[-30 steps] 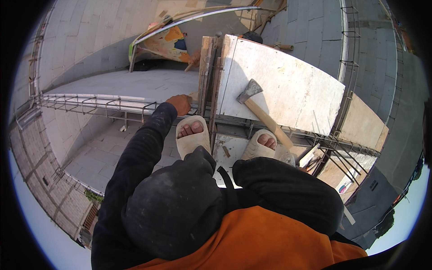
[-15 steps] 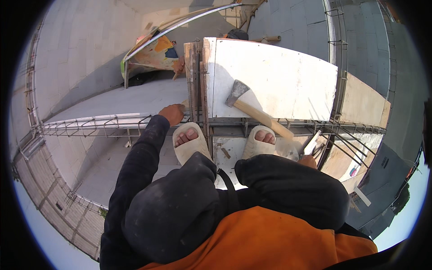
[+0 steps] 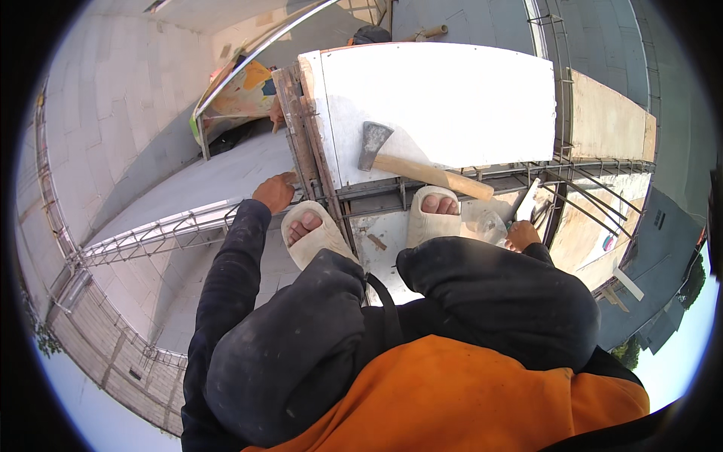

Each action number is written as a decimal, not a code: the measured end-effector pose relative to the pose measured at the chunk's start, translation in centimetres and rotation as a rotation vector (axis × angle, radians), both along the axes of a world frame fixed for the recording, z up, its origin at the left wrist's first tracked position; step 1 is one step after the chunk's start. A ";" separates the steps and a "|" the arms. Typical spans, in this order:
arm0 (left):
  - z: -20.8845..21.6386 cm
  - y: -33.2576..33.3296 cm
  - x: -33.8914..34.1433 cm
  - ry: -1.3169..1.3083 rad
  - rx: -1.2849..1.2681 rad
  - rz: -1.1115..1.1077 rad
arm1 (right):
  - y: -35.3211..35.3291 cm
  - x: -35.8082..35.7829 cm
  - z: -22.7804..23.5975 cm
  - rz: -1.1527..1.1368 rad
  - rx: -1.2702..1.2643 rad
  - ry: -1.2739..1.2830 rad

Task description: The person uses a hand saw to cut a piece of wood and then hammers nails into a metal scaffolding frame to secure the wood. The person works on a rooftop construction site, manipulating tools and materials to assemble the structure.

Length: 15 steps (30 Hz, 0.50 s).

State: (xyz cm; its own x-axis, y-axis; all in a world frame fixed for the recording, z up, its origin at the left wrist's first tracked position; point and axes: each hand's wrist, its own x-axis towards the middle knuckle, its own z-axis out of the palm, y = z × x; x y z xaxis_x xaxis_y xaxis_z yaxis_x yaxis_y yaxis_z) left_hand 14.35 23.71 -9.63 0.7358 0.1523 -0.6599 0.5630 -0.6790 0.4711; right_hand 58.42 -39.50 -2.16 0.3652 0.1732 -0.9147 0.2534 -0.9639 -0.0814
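My left hand (image 3: pixel 274 193) is at the rebar-lined edge left of the upright wooden beam (image 3: pixel 303 135), a finger stretched toward the wood. I see nothing held in it. My right hand (image 3: pixel 521 236), beyond my right knee, has curled fingers beside a clear plastic bag (image 3: pixel 492 227); whatever is between them is hidden. An axe-like hatchet with a grey steel head (image 3: pixel 373 143) and pale wooden handle (image 3: pixel 437 175) lies across the lower edge of a white panel (image 3: pixel 444 98). My feet in cream slippers (image 3: pixel 435 215) stand astride the beam's near end.
Rebar cages (image 3: pixel 166 235) run along the left edge, with a lower level beneath. Loose rods (image 3: pixel 591 197) stick out at right near a plywood board (image 3: pixel 606 113). Another person's hand (image 3: pixel 276 116) and colourful clothing show beyond the beam, under a curved metal strip (image 3: pixel 263 49).
The view has shifted and tilted slightly. My right hand has come out from behind my knee beside the bag. My left hand stays near the beam, a finger now extended.
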 end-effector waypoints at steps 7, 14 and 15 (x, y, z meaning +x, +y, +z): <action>-0.3 0.5 1.0 0.008 -0.005 -0.109 | -0.6 -0.4 -0.1 0.757 -0.085 -0.141; 1.2 0.4 1.1 0.076 -0.006 -0.035 | 7.8 -1.2 6.7 0.034 -0.191 -0.099; 1.4 0.4 1.7 0.050 -0.015 -0.052 | 8.1 -0.6 7.6 -0.009 -0.197 -0.052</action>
State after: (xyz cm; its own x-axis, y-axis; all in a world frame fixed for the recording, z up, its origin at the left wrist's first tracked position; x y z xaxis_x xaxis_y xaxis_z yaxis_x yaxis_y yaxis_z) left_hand 16.09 24.06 -8.24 0.7083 0.1040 -0.6982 0.5502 -0.7010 0.4537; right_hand 57.85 -31.43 5.39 0.4132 -0.0107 -0.9106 0.2438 -0.9621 0.1220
